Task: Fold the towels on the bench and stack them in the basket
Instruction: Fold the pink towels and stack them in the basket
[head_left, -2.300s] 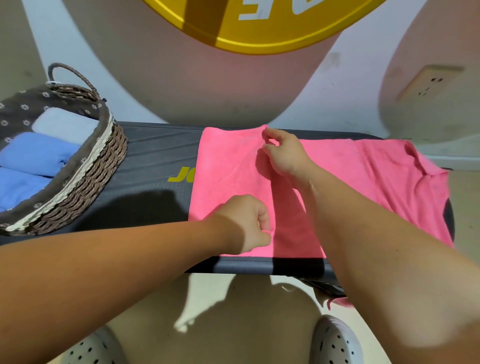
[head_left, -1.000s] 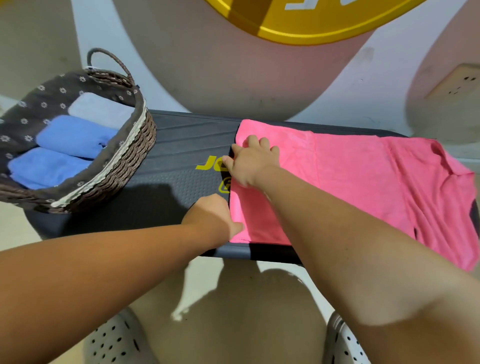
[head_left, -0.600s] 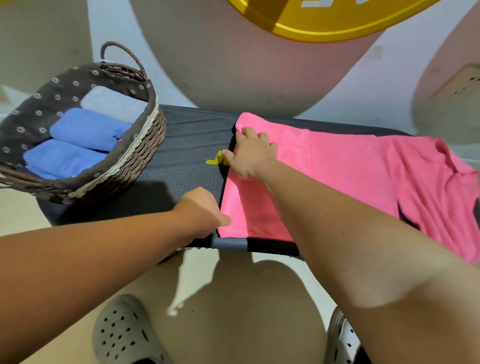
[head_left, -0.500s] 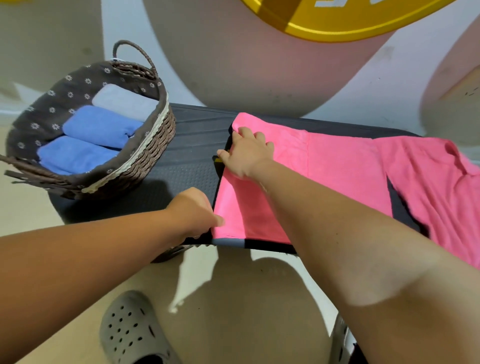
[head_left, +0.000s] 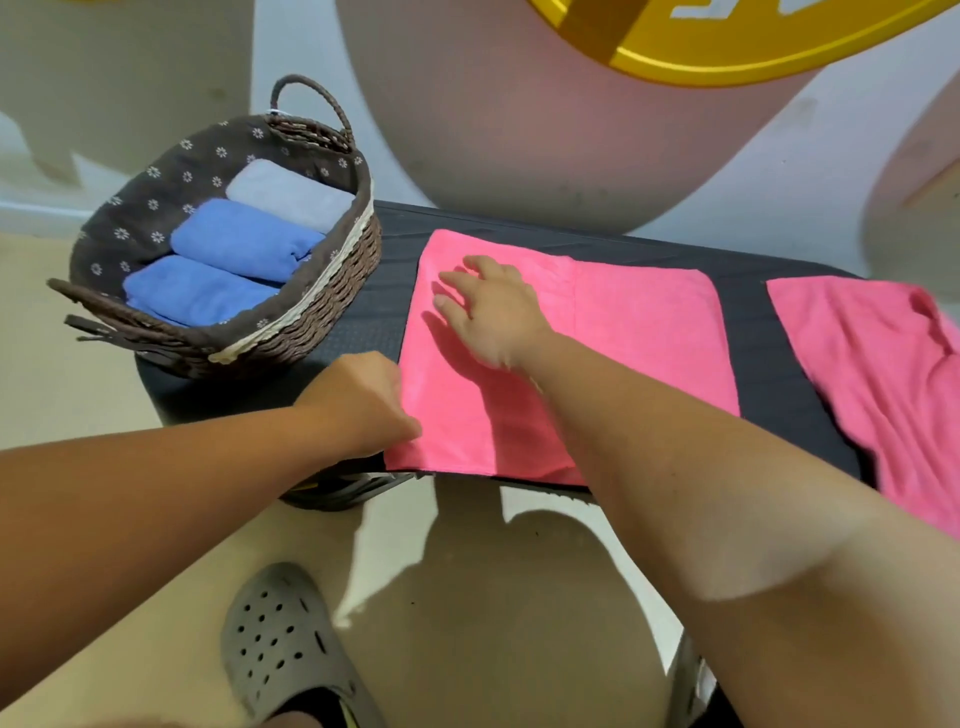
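1. Head view: a black bench (head_left: 748, 332) carries everything.
2. Mid-bench lies a folded pink towel (head_left: 639, 332), flat; a rumpled pink towel (head_left: 872, 374) lies apart at the right end.
3. At the left end a wicker basket (head_left: 311, 306) holds folded blue towels (head_left: 234, 244).
4. The right hand (head_left: 493, 312) rests flat on the folded pink towel, grip released.
5. The left hand (head_left: 363, 400) pinches its near-left edge, grip clenched on the cloth.

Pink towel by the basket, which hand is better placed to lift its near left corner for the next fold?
Left. The left hand curls at that corner of the pink towel, seemingly pinching it; the right hand lies flat farther back.
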